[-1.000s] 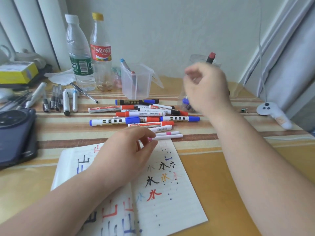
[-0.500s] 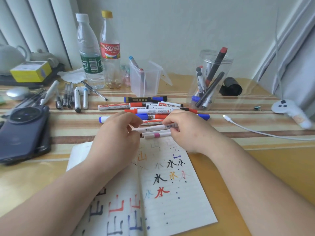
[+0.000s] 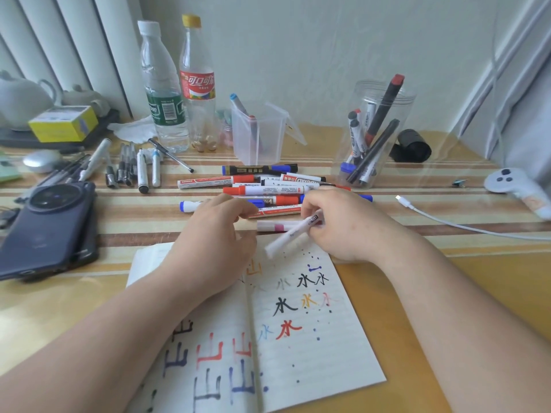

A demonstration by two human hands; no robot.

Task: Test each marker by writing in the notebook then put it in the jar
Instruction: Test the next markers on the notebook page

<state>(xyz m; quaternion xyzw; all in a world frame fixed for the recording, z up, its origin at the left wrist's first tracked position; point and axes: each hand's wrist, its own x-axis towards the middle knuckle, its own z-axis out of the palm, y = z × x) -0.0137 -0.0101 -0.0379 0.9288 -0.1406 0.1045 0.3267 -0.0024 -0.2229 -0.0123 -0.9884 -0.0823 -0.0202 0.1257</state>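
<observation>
An open notebook (image 3: 313, 347) lies at the front, covered in coloured characters. My right hand (image 3: 343, 225) grips a thin white marker (image 3: 286, 236) that slants down-left over the notebook's top edge. My left hand (image 3: 214, 242) hovers over the left page with fingers loosely curled, holding nothing. A pile of markers (image 3: 268, 190) lies just beyond both hands, and one pink-banded marker (image 3: 274, 225) lies closest to the notebook. The clear jar (image 3: 384, 93) stands at the back right with several markers in it.
Two bottles (image 3: 162, 93) and a small clear bin (image 3: 256, 135) stand at the back. Pens (image 3: 140, 171) and a dark phone (image 3: 47, 228) lie left. A white cable (image 3: 441, 219), a controller (image 3: 512, 186) and a black roll (image 3: 413, 146) are on the right.
My right hand came back from the jar to the pile, took a thin white marker and lifted it over the notebook. My left hand stayed beside it.
</observation>
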